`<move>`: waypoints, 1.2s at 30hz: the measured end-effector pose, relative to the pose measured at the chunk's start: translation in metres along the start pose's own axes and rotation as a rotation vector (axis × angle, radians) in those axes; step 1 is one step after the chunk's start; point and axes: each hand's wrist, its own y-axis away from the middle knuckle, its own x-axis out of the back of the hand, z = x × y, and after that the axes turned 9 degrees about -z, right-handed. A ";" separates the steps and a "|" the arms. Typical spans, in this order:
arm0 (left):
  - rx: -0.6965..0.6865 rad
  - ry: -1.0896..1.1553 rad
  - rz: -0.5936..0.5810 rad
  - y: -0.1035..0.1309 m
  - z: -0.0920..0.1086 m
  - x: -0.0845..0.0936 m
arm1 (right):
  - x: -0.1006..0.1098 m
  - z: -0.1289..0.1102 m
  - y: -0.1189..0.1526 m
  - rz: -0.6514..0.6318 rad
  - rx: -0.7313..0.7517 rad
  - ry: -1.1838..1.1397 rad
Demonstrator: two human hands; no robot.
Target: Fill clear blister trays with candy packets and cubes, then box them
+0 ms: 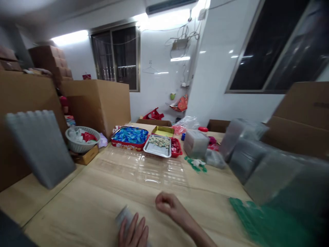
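My left hand (134,233) is at the bottom of the head view, its fingers stretched out and slightly apart over a small greyish, see-through plastic piece (122,215). That piece is blurred and partly covered by the fingers. To the right, above the wooden table (84,202), my right hand (166,204) is curled with its fingers closed; anything inside them is hidden. Beyond both hands lie clear plastic trays (144,169) with moulded hollows.
At the back stand a red tin of blue packets (130,136), a metal tray of small pale pieces (158,145) and a red tray (176,147). Stacked clear plastic (257,164) and green film (272,223) are right; a grey stack (41,147) and a basket (79,145) left.
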 end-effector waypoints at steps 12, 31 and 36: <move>0.157 -0.099 -0.223 0.046 -0.107 0.091 | -0.169 -0.072 -0.055 -0.353 -0.016 -0.564; 0.432 -0.179 -0.388 0.089 -0.227 0.117 | -0.261 -0.088 -0.224 -0.077 -0.212 -0.556; 0.418 -0.161 -0.366 0.088 -0.224 0.116 | -0.221 -0.078 -0.254 0.026 -0.226 -0.475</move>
